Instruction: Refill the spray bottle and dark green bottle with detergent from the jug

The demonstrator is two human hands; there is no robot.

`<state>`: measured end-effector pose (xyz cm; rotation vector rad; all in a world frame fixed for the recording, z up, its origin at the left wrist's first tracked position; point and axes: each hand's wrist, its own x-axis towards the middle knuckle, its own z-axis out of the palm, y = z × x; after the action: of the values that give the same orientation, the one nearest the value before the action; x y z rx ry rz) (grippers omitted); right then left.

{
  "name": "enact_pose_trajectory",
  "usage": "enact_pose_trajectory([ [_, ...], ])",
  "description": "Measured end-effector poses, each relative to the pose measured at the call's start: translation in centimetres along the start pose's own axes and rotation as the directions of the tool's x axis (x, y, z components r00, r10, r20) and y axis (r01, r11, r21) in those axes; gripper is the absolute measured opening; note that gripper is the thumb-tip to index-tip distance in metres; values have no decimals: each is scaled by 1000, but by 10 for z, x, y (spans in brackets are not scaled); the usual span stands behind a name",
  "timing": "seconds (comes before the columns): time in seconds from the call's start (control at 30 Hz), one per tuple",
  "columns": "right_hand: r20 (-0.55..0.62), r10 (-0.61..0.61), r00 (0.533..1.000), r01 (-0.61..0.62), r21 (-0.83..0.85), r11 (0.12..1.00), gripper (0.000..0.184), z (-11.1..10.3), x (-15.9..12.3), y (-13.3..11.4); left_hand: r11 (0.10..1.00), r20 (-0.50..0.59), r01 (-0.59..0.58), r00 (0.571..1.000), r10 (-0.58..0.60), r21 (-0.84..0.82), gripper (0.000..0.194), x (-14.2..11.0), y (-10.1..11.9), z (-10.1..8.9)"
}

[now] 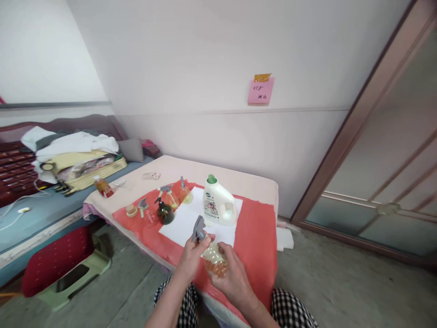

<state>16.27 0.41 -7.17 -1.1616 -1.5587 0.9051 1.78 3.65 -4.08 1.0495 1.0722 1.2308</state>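
My left hand (191, 258) is closed around a grey trigger spray head (198, 228). My right hand (235, 278) grips a clear, textured spray bottle (215, 258) with amber liquid in its lower part. The bottle is tilted toward the spray head; fingers hide the neck, so I cannot tell whether the two are joined. Just beyond my hands a white detergent jug (211, 202) with a green cap stands upright on a white sheet (182, 228). A dark green pump bottle (165, 213) is left of it.
Several spray bottles, one of them clear (150, 215), and a small round tan item (131, 210) stand on the red cloth (256, 237) at the left. An amber bottle (103, 187) lies near the table's left edge. A red-seated stool (58, 264) is on the floor.
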Motion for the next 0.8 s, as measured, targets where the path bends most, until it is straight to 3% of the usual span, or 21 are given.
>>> enact_pose_trajectory([
  [0.07, 136, 69, 988, -111, 328, 938, 47, -6, -14, -22, 994, 10, 42, 999, -41, -105, 37, -22, 9, 11],
  [0.13, 275, 72, 959, -234, 616, 752, 45, -10, -27, -41, 977, 9, 74, 997, -74, -200, 36, -43, 16, 21],
  [0.2, 337, 70, 939, -313, 753, 579, 49, -11, -41, -55, 970, -18, 68, 997, -74, -232, 34, -61, 19, 28],
  [0.27, 336, 94, 937, -335, 791, 511, 48, -9, -55, -61, 977, -70, 45, 996, -60, -207, 35, -73, 20, 31],
  [0.37, 270, 155, 950, -310, 783, 540, 32, -3, -76, -56, 980, -165, -2, 986, -31, -198, 36, -82, 22, 30],
  [0.43, 211, 160, 964, -265, 777, 571, 41, 2, -89, -48, 970, -272, -68, 962, 2, -234, 35, -83, 24, 28],
  [0.5, 136, 127, 983, -185, 781, 597, 64, 6, -101, -39, 963, -360, -124, 932, 30, -241, 35, -85, 28, 27],
  [0.57, 66, 113, 991, -121, 781, 612, 79, 8, -110, -33, 967, -359, -131, 932, 45, -217, 35, -89, 31, 27],
  [0.6, 81, 148, 986, -154, 788, 596, 77, 8, -113, -32, 972, -332, -116, 942, 43, -203, 35, -91, 32, 28],
  [0.67, 228, 275, 934, -341, 802, 491, 66, 7, -116, -33, 977, -287, -93, 957, 35, -191, 37, -96, 33, 30],
  [0.73, 428, 369, 825, -547, 770, 329, 73, 6, -115, -36, 975, -291, -101, 956, 41, -197, 39, -99, 32, 31],
  [0.77, 482, 392, 783, -600, 753, 271, 79, 6, -114, -38, 975, -310, -114, 949, 50, -193, 38, -99, 31, 31],
  [0.8, 487, 405, 774, -605, 758, 246, 81, 7, -113, -39, 974, -338, -136, 939, 68, -179, 37, -98, 30, 30],
])
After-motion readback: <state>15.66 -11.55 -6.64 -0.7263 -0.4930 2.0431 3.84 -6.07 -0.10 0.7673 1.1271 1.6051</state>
